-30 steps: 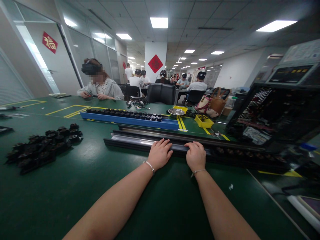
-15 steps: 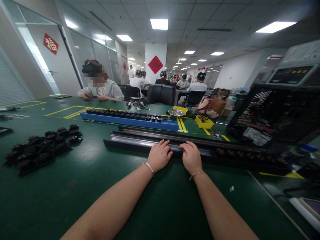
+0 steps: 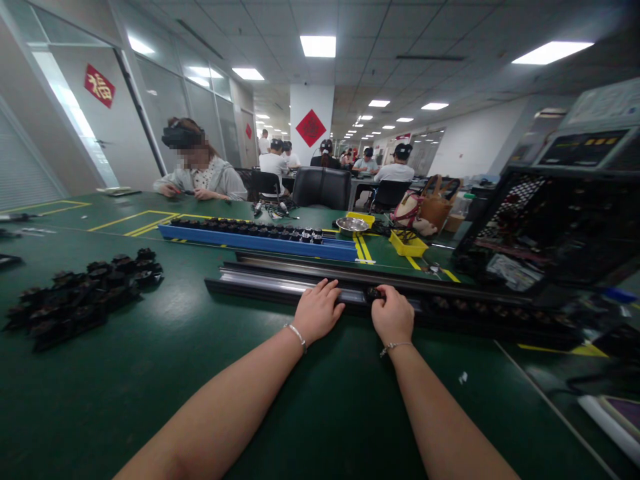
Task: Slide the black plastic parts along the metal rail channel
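A long black metal rail (image 3: 265,283) with a shiny inner channel lies across the green table. My left hand (image 3: 319,310) rests on its near edge, fingers spread over the channel. To the right, my right hand (image 3: 393,313) has its fingers closed on a small black part (image 3: 372,293) in the channel. Several similar black parts (image 3: 500,312) sit in the rail's right stretch. Behind it runs a second dark rail (image 3: 310,267). A pile of black parts (image 3: 83,293) lies at the left.
Behind the rails is a blue tray (image 3: 260,247) with rows of black parts. Farther back are a metal bowl (image 3: 353,226) and a yellow bin (image 3: 409,245). An open black case (image 3: 555,227) stands at the right. A person (image 3: 200,173) sits across the table.
My right hand has moved slightly right and its fingers have closed; the small black part now shows at its fingertips. My left hand is nearly still.
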Available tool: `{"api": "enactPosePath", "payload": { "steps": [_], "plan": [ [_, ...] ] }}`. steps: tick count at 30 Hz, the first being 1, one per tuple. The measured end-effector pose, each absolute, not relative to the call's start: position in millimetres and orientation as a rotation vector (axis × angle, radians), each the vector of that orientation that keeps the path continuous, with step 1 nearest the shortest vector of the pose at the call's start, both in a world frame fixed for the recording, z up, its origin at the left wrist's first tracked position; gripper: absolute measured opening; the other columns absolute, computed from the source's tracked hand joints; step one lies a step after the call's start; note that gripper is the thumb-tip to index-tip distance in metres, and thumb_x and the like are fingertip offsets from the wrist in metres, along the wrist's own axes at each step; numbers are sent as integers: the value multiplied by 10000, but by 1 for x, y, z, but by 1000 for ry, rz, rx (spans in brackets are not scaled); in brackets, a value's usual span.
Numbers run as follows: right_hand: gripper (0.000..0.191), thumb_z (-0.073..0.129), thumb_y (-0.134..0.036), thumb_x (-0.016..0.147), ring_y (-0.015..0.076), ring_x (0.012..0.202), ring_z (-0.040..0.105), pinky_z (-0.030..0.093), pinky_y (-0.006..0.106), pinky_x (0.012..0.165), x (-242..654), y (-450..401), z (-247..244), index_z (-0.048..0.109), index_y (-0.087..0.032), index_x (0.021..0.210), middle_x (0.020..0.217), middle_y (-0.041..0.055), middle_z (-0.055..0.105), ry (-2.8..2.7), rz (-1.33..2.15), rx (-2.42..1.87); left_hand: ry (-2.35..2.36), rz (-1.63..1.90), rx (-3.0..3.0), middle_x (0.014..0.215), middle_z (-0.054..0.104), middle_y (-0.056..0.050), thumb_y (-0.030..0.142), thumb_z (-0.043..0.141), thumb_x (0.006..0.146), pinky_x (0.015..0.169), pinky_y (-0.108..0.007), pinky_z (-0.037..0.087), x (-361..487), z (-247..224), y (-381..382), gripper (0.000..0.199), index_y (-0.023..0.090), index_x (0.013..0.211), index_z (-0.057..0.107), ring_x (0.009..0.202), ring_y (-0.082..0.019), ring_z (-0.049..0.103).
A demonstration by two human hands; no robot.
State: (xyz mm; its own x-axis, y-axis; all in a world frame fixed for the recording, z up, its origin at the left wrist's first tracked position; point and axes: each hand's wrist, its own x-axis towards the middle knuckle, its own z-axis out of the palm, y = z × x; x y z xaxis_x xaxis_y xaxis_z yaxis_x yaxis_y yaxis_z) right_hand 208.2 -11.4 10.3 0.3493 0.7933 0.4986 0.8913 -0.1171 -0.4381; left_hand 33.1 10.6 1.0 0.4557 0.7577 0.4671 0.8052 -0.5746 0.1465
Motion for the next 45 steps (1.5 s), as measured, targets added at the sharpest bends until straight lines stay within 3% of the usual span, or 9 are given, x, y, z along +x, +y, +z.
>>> {"api": "enactPosePath", "payload": {
  "steps": [21,36,45],
  "plan": [
    [321,410,-147,778,181,848,574,365,309,820,200,-8,7,619,-178,1020,898,59,669,-1662,-201,-1819,-1416,-783,-2583,1352,483,-71,363,485,845,992,-420,350,35,-1,10,373,206,1184,491,1296,-232,343],
    [440,355,-63,769,184,1000,550,369,310,919,200,-9,7,614,-166,1109,1059,66,659,-1783,-85,-1738,-1250,-611,-2680,1414,378,-70,370,557,798,999,-512,300,37,4,3,488,373,1271,438,1304,-335,301],
    [479,368,-38,736,181,1039,537,373,310,944,198,-8,8,622,-170,1120,1107,64,648,-1796,-68,-1713,-1260,-559,-2682,1431,348,-54,365,597,765,1008,-522,284,39,5,0,578,408,1305,398,1310,-347,283]
  ]
}}
